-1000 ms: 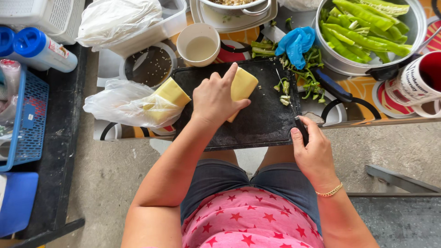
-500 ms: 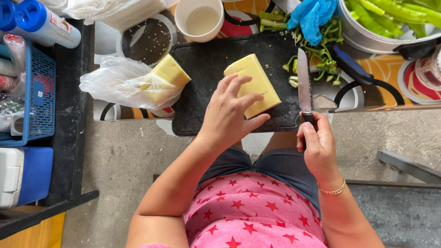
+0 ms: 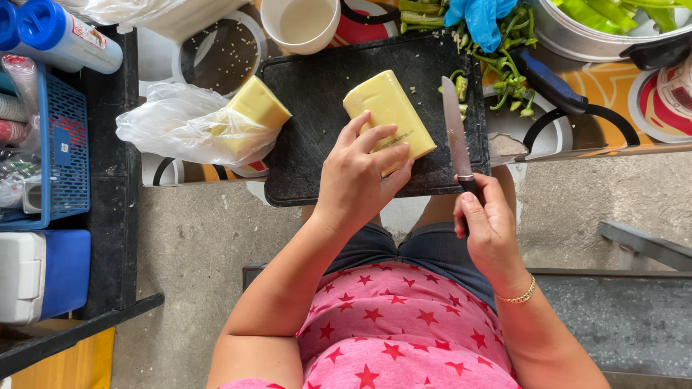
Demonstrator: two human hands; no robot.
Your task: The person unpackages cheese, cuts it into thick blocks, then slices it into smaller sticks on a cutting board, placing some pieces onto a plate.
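Observation:
A yellow block of cheese lies on a black cutting board. My left hand rests on the block's near end, fingers spread over it. My right hand grips the dark handle of a kitchen knife, whose blade lies flat on the board just right of the cheese, tip pointing away from me. A second yellow block sits half inside a clear plastic bag at the board's left edge.
Behind the board stand a white cup, a dark round lid, green pepper scraps, a blue glove and a metal pot of green peppers. A blue basket and a white-and-blue cooler sit left.
My left hand has slid back to the cheese's near end, and the block now lies more toward the board's middle. My right hand holds the knife with its blade on the board.

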